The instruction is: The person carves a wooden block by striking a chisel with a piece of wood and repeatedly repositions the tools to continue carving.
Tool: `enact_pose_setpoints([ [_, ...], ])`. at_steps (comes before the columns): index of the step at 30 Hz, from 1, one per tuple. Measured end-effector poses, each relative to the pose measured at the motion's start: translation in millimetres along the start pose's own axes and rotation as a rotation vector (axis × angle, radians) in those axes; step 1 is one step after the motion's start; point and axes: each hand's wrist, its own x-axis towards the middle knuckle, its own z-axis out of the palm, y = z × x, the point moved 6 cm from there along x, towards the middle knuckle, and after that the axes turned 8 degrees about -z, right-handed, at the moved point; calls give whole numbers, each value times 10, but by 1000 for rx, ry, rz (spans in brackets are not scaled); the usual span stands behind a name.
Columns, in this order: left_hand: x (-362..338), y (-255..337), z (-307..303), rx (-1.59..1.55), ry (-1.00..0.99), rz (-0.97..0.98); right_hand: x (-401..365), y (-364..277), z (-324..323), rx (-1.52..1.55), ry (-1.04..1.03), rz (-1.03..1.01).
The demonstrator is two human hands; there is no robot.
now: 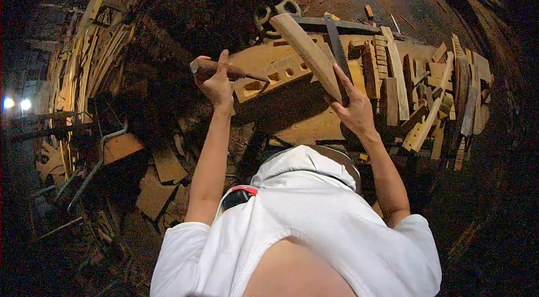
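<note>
My left hand (219, 84) is closed round the wooden handle of a chisel (203, 67). The narrow dark blade slants right, its tip at one of several rectangular holes cut in a pale wooden beam (289, 65). In my right hand (357, 110) is the lower end of a thick wooden club (306, 51). The club tilts up and left above the beam and hides part of it. Just beyond the right fingers lies a dark flat blade (336, 44), perhaps a handsaw.
Wood strips and offcuts (425, 94) crowd the right side. Long slats (84, 72) are piled at left, near a bent metal bar (101, 151). Loose boards (154, 193) lie on the ground lower left. A tape measure (238, 198) sits at my waist.
</note>
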Motion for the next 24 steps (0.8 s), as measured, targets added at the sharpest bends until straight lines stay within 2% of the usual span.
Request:
enact_pose_setpoints([
  [1, -39, -84, 14, -150, 4, -227, 8, -9, 1, 2, 23, -47],
  [5, -196, -262, 96, -167, -14, -323, 21, -39, 24, 5, 63, -137],
  [8, -269, -235, 177, -122, -25, -213, 57, -6, 82, 11, -37, -28],
  [10, -294, -100, 199, -234, -21, -64, 96, -159, 46, -4, -41, -33],
  [11, -290, -62, 189, -237, -24, -65, 114, -243, 34, -19, -44, -36],
  [12, -328, 109, 143, 38, 38, 161, 132, -264, 37, -23, -41, -31],
  [13, -405, 256, 135, 317, 103, 384, 175, -333, 29, 16, -7, -125],
  [14, -455, 267, 138, 319, 104, 379, 201, -417, 28, 55, 23, -222],
  [16, -476, -32, 333, -254, -236, -247, 256, -589, 49, 97, 5, -249],
  [17, -478, -31, 363, -254, -233, -243, 278, -702, 52, 140, -5, -267],
  [19, -485, 3, 342, -209, -75, -37, 301, -1004, 28, 137, 5, -339],
  [20, -438, -49, 334, 180, -65, 185, 311, -1189, 5, 134, 14, -412],
  [21, -500, -199, 381, 182, -62, 186, 307, -1348, -35, 136, 14, -415],
  [23, -675, -342, 456, 305, 115, -189, 266, -1655, -38, -85, -47, -502],
  [24, -743, -422, 426, 362, 204, -377, 269, -1673, 52, -90, 46, -644],
])
